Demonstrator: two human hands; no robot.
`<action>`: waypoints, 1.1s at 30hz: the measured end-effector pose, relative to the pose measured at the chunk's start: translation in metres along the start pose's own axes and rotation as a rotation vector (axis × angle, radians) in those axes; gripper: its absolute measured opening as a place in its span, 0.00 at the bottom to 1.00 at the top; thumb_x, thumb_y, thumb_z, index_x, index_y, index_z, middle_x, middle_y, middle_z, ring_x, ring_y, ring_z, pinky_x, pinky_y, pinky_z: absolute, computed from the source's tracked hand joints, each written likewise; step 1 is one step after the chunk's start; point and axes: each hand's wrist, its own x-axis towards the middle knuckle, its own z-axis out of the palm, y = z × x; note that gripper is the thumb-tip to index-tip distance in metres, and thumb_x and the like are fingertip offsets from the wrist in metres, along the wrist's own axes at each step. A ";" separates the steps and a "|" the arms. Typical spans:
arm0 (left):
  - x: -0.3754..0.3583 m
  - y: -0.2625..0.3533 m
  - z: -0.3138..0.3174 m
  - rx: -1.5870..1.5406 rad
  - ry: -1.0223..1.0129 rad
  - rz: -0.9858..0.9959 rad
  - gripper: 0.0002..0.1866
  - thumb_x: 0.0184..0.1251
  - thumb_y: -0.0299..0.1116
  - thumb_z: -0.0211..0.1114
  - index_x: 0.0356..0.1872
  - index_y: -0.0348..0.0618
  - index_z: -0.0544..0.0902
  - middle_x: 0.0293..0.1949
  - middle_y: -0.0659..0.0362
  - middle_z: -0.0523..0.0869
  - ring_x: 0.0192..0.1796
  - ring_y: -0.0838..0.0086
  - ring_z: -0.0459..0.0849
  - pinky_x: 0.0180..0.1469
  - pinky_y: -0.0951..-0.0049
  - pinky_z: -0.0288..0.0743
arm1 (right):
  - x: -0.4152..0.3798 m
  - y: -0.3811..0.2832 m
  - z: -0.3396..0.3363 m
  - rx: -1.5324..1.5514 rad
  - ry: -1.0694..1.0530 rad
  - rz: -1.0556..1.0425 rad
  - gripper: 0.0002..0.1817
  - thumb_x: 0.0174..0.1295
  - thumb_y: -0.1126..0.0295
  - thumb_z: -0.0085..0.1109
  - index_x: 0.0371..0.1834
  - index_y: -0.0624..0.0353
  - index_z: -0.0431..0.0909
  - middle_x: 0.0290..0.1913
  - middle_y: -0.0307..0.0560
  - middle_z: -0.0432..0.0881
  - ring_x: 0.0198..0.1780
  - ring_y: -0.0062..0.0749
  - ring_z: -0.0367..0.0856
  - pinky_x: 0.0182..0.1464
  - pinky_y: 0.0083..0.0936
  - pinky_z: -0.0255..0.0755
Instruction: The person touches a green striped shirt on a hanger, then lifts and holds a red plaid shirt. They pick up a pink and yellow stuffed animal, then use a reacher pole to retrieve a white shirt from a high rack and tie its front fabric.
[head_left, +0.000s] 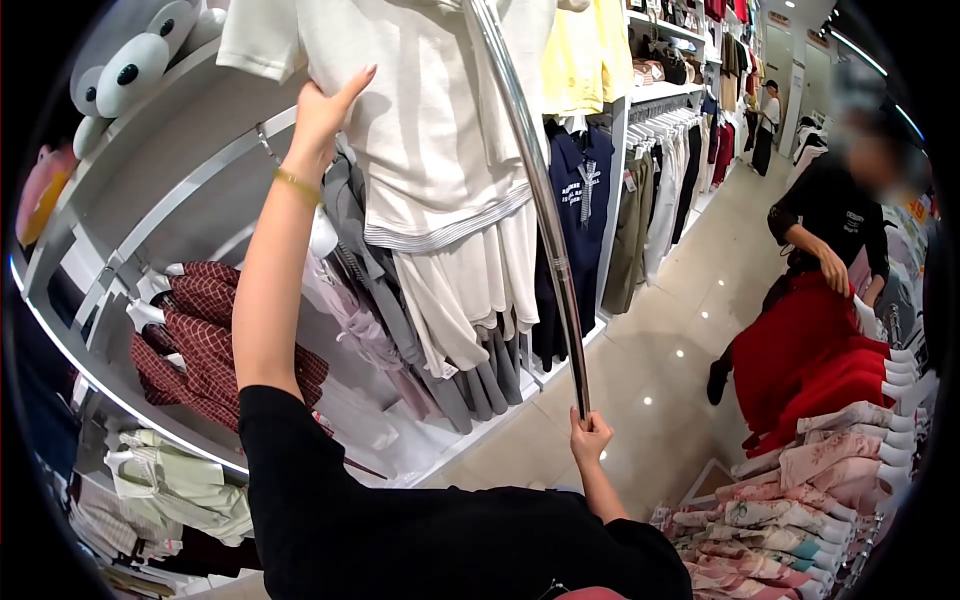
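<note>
My left hand (325, 112) is raised at the side of a white short-sleeved shirt (410, 120). Its thumb lies across the front of the cloth, and the other fingers are mostly hidden at the shirt's edge. Lower down, my right hand (590, 437) is closed around the bottom end of a long shiny metal pole (545, 200). The pole runs up in front of the shirt, and its top is out of view. Below the shirt's striped hem hangs a white pleated garment (470, 285).
Red checked clothes (205, 330) and grey garments (375, 290) hang on the left wall rack. At right, a person (835, 215) handles a red garment (800, 340) beside a rack of pink floral clothes (790, 510). A tiled aisle (650, 345) runs between, with another person (768, 115) far back.
</note>
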 end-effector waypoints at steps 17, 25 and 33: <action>-0.055 0.000 0.040 -0.203 -0.480 -0.076 0.21 0.63 0.37 0.62 0.51 0.31 0.76 0.51 0.56 0.78 0.52 0.75 0.76 0.57 0.75 0.68 | 0.019 0.008 0.023 0.024 0.019 0.016 0.26 0.51 0.67 0.67 0.10 0.59 0.56 0.09 0.38 0.54 0.14 0.20 0.50 0.16 0.23 0.48; -0.120 0.003 0.040 0.271 -0.884 0.456 0.24 0.58 0.40 0.67 0.50 0.34 0.74 0.48 0.55 0.79 0.50 0.70 0.77 0.55 0.73 0.69 | 0.027 0.014 0.028 0.030 -0.167 -0.114 0.25 0.53 0.63 0.65 0.10 0.62 0.61 0.09 0.42 0.54 0.12 0.25 0.52 0.16 0.27 0.51; -0.045 0.065 -0.039 -0.352 -0.735 -0.347 0.23 0.62 0.47 0.60 0.50 0.39 0.77 0.40 0.58 0.83 0.39 0.75 0.81 0.44 0.75 0.76 | 0.007 0.024 0.017 0.036 -0.056 -0.097 0.26 0.50 0.68 0.66 0.09 0.59 0.56 0.08 0.41 0.52 0.11 0.25 0.51 0.15 0.25 0.50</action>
